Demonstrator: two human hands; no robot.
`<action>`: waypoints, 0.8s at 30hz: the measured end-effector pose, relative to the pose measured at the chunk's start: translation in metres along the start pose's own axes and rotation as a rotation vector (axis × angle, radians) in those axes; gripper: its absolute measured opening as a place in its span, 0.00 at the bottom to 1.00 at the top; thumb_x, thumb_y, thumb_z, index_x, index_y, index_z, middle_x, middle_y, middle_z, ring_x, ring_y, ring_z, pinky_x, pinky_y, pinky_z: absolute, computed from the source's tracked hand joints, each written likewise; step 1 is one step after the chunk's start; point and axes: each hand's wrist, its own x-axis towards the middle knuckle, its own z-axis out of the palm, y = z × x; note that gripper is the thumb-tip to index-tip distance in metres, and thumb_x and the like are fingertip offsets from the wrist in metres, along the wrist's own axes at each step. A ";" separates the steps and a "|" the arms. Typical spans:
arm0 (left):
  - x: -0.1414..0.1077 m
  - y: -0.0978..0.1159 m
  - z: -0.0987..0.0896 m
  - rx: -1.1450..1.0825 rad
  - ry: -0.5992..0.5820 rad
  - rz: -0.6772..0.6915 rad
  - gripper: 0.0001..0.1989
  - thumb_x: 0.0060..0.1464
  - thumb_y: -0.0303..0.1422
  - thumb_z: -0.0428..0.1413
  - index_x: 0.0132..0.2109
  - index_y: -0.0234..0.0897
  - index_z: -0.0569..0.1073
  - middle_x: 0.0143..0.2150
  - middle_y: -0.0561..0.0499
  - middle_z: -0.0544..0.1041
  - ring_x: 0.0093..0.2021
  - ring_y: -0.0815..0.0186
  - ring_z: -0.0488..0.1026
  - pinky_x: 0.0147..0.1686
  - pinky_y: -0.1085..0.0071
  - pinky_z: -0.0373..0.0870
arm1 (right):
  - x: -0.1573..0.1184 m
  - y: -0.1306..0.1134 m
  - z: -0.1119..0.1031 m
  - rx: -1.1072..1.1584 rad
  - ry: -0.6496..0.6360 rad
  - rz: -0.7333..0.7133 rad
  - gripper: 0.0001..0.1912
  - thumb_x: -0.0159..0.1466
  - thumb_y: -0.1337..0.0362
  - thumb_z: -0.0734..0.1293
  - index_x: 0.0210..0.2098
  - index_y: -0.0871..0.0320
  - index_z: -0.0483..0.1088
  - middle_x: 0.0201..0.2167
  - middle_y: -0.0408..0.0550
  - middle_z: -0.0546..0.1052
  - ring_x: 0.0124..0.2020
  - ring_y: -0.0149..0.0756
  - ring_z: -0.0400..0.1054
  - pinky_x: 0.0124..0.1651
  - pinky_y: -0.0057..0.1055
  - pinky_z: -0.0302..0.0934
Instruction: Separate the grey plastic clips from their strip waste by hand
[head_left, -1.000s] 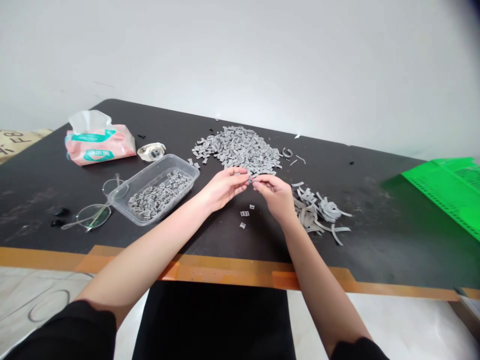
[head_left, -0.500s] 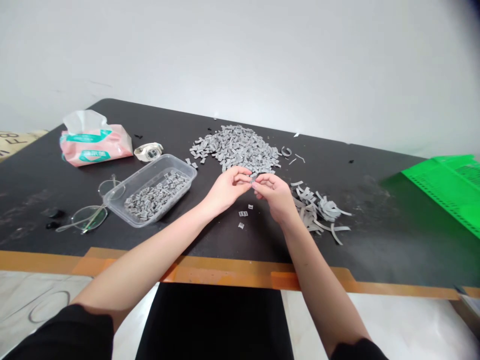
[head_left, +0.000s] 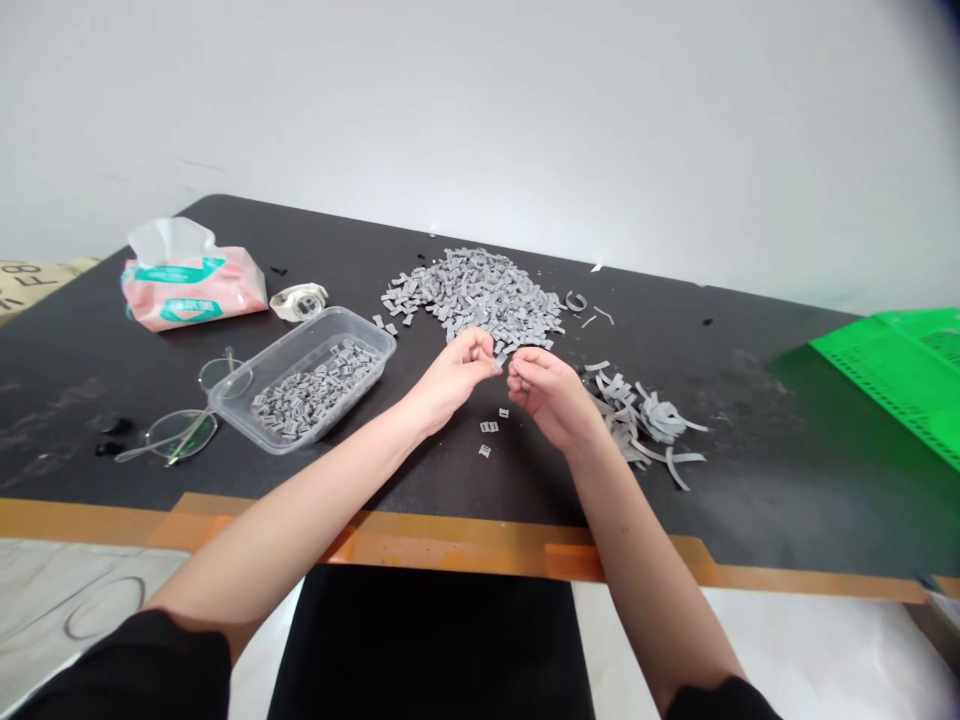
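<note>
Left hand [head_left: 452, 378] is pinching a small gray piece [head_left: 500, 361] at mid-frame; right hand [head_left: 551, 393] is curling its fingers just beside it, whether gripping anything I cannot tell.

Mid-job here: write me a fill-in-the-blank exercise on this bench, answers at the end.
1. Touching or apart: the left hand and right hand are ____.
2. Of those two, the one nearer the grey strips is the ____.
3. Of the clear tub and the heap of grey pieces, the one nearer the tissue pack is the ____.
4. The tissue pack's wrapper is mainly ____.
Missing words: apart; right hand; clear tub; pink.
</note>
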 end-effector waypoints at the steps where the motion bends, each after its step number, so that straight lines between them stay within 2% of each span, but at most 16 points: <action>1: 0.000 -0.001 0.000 0.010 -0.007 0.003 0.09 0.50 0.21 0.53 0.32 0.38 0.63 0.28 0.58 0.64 0.32 0.70 0.64 0.39 0.72 0.62 | 0.000 0.000 0.000 -0.011 -0.001 -0.004 0.12 0.51 0.60 0.76 0.28 0.57 0.71 0.24 0.38 0.69 0.26 0.27 0.60 0.31 0.25 0.57; 5: 0.000 -0.001 0.001 0.057 -0.052 0.025 0.08 0.52 0.22 0.53 0.32 0.39 0.62 0.28 0.58 0.62 0.31 0.69 0.63 0.37 0.72 0.61 | 0.001 0.000 -0.001 -0.050 -0.004 -0.011 0.11 0.51 0.60 0.76 0.28 0.57 0.71 0.23 0.39 0.69 0.26 0.28 0.60 0.31 0.26 0.57; 10: 0.000 -0.002 0.000 0.114 -0.055 0.050 0.08 0.53 0.23 0.53 0.31 0.38 0.62 0.27 0.58 0.62 0.31 0.69 0.62 0.36 0.72 0.60 | 0.001 0.001 0.000 -0.086 0.028 -0.070 0.10 0.52 0.61 0.75 0.29 0.57 0.72 0.22 0.39 0.70 0.25 0.28 0.61 0.32 0.27 0.56; 17: 0.000 -0.001 0.000 0.117 -0.001 0.074 0.06 0.55 0.26 0.52 0.32 0.39 0.62 0.29 0.57 0.65 0.33 0.70 0.67 0.40 0.71 0.63 | 0.002 0.003 0.000 -0.126 0.089 -0.142 0.11 0.51 0.62 0.75 0.32 0.57 0.73 0.25 0.39 0.74 0.25 0.28 0.63 0.31 0.27 0.56; 24: 0.003 -0.005 -0.002 0.170 -0.053 0.105 0.04 0.57 0.25 0.52 0.35 0.38 0.65 0.31 0.56 0.68 0.34 0.69 0.67 0.40 0.71 0.64 | 0.002 0.004 -0.003 -0.185 0.072 -0.122 0.11 0.54 0.59 0.74 0.34 0.57 0.75 0.27 0.41 0.75 0.26 0.28 0.64 0.32 0.28 0.57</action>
